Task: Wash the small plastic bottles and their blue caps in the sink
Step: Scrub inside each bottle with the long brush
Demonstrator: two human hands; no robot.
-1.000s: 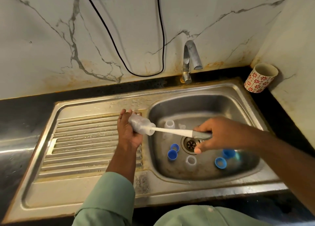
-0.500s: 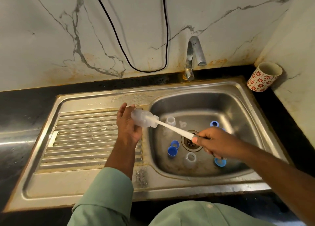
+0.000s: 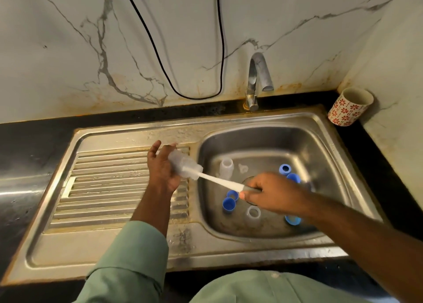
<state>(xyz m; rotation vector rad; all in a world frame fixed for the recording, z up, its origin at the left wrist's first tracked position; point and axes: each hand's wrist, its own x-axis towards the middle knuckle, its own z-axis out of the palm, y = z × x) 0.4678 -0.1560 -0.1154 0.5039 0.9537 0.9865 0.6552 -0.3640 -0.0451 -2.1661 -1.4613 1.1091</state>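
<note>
The sink (image 3: pixel 320 128) bowl has a drain under the right hand; two bottles (image 3: pixel 226 165) stand open near it and blue caps (image 3: pixel 229 204) lie scattered on the bowl floor. A slip could knock a cap toward the drain, or the brush (image 3: pixel 219 181) could jerk the held bottle (image 3: pixel 183 163) loose over the drainboard, since the grip looks light. The left hand (image 3: pixel 161 170) cradles that bottle at the bowl's left edge, fingers half spread, thumb free. The right hand (image 3: pixel 267 194) is curled round the brush handle, its head inside the bottle
</note>
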